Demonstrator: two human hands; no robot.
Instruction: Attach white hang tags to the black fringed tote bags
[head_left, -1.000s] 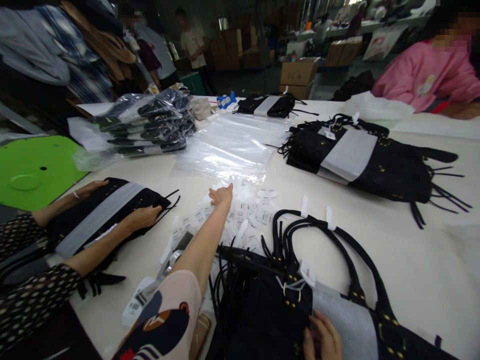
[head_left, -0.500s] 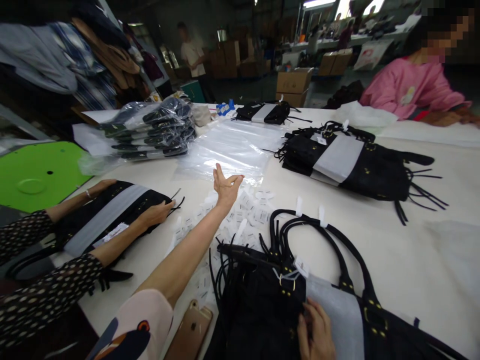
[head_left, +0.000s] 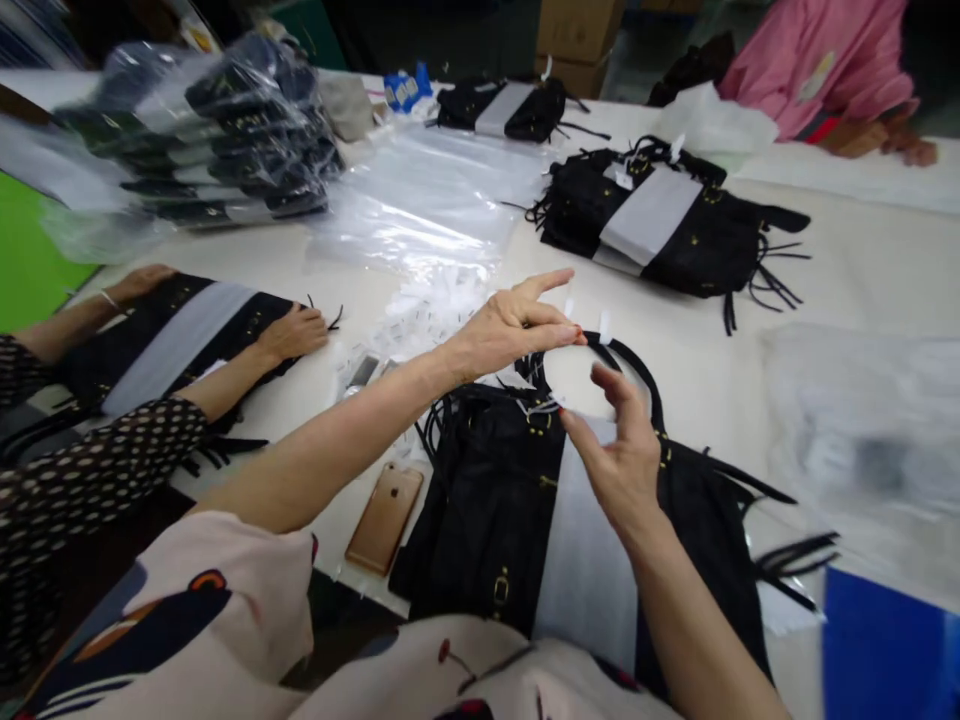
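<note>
A black handbag (head_left: 487, 500) with a grey-white paper band (head_left: 581, 560) round its middle lies in front of me. My left hand (head_left: 506, 325) is held over the bag's top edge, thumb and a finger pinched together; anything between them is too small to make out. Just to its right, my right hand (head_left: 622, 450) hovers above the paper band with thumb and fingers apart. A small white tag on a string hangs by the right thumb tip, and I cannot tell if they touch. White wraps sit on the bag's black handles (head_left: 637, 362), partly hidden by my hands.
Small white labels (head_left: 427, 310) lie heaped beyond my left forearm, near a gold phone (head_left: 385, 518). A co-worker's hands (head_left: 289, 335) rest on another black bag at left. Further off are clear plastic bags (head_left: 435, 190), wrapped bags (head_left: 225, 130) and stacked black bags (head_left: 667, 225).
My left hand has come from above the labels to the right, over the handbag. My right hand has lifted off the paper band toward the left hand. The view has tilted down.
</note>
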